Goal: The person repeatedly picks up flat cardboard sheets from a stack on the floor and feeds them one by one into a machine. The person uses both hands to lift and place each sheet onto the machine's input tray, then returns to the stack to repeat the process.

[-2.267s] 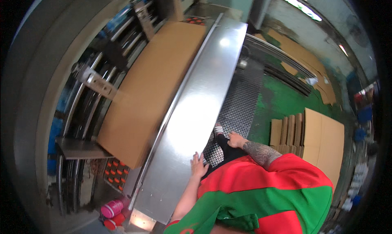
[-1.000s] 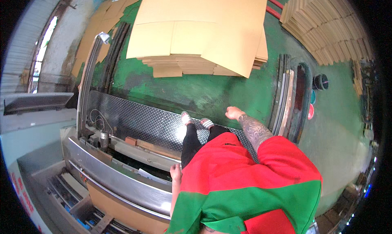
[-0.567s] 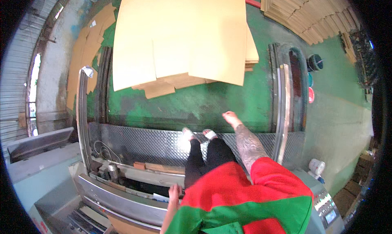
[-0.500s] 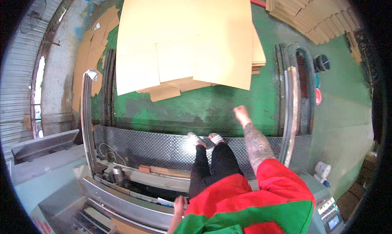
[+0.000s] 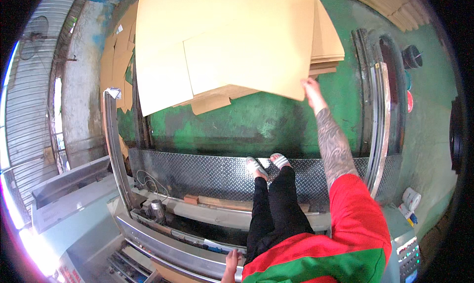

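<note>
Now: right hand (image 5: pixel 310 87), raised a moment ago, is reaching 12 o'clock, fingers closing on lower corner of top tan corrugated cardboard sheet (image 5: pixel 247 51), stacked on green floor (image 5: pixel 256 122). Left hand (image 5: pixel 230 261) is resting, fingers loose, on steel machine rail (image 5: pixel 168 243) at 6 o'clock. Sheet pickup likely beginning.

Daylight floods in from the far left, where the corrugated wall (image 5: pixel 29 110) burns out to white near the lower left rim. The cardboard sheets (image 5: pixel 232 41) are evenly and brightly lit, with soft shadows on the green floor (image 5: pixel 266 125) beneath them. The steel machine edge (image 5: pixel 163 238) shows mild glare. Straight rails bend strongly toward the rim, corners fall to black, and focus stays fairly sharp throughout.
</note>
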Available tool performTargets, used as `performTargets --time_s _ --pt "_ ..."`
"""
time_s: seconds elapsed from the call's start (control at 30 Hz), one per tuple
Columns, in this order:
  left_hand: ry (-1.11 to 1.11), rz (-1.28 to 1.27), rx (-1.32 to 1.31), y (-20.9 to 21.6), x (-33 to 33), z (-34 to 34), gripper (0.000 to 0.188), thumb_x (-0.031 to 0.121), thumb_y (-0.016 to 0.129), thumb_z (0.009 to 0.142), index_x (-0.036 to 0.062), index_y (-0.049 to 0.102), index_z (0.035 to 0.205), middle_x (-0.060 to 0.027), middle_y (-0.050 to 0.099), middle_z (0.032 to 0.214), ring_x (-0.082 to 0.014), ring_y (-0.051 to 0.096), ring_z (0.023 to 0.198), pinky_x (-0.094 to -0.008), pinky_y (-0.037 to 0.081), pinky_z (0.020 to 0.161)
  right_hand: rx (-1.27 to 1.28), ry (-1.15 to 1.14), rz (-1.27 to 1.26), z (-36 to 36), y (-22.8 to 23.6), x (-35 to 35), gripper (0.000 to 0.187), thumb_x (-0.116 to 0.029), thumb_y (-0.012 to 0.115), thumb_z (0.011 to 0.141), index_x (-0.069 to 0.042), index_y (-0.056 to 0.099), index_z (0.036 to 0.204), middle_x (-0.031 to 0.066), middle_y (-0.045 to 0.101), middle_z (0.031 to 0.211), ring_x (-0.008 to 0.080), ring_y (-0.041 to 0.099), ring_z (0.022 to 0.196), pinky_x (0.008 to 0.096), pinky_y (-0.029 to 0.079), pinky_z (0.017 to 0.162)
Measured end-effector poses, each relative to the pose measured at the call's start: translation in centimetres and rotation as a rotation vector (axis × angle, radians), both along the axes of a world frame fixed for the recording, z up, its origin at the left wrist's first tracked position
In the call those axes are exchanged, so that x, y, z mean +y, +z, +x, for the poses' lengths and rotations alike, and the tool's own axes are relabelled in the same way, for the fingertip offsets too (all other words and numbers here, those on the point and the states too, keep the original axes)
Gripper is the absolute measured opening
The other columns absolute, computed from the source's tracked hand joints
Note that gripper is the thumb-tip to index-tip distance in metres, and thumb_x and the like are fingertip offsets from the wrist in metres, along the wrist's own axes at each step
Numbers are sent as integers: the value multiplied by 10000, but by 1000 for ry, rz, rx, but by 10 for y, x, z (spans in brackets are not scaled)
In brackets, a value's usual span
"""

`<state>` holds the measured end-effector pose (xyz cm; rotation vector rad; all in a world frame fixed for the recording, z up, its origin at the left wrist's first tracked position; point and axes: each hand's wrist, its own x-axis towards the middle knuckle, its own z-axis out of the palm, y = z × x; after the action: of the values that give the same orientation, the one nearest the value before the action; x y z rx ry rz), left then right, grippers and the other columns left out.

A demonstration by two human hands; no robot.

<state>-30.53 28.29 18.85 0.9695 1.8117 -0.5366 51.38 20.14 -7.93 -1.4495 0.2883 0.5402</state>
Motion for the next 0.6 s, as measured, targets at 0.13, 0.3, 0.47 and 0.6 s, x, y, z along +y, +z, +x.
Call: performTargets --time_s 0.13,0.3,0.47,0.6 --pt "51 92 -327 -20 41 72 537 502 605 1058 16 620 1287 -96 718 1138 -183 683 960 -360 563 857 139 244 185 -114 41 37 292 -192 650 1022 -37 675 1268 68 751 1149 206 721 1016 372 587 900" --pt "384 46 -646 -19 99 177 863 641 581 1012 25 365 1579 -198 484 1563 -348 424 1486 -495 328 1236 148 589 218 -321 122 46 333 -178 724 977 -42 678 1278 56 758 1087 174 725 925 343 602 774" --pt "463 134 -927 -10 113 214 600 473 543 1085 35 464 1488 -122 584 1426 -327 542 1339 -505 431 1143 633 744 369 -481 217 -7 272 -241 666 1018 -70 679 1229 43 764 1038 123 688 825 243 515 719" --pt "646 400 -819 8 101 177 365 251 490 1120 29 529 1407 -129 621 1358 -331 603 1244 -515 520 1028 811 1111 71 -452 213 -32 537 -542 655 1002 -112 639 1323 100 688 1338 159 672 1120 428 518 928"
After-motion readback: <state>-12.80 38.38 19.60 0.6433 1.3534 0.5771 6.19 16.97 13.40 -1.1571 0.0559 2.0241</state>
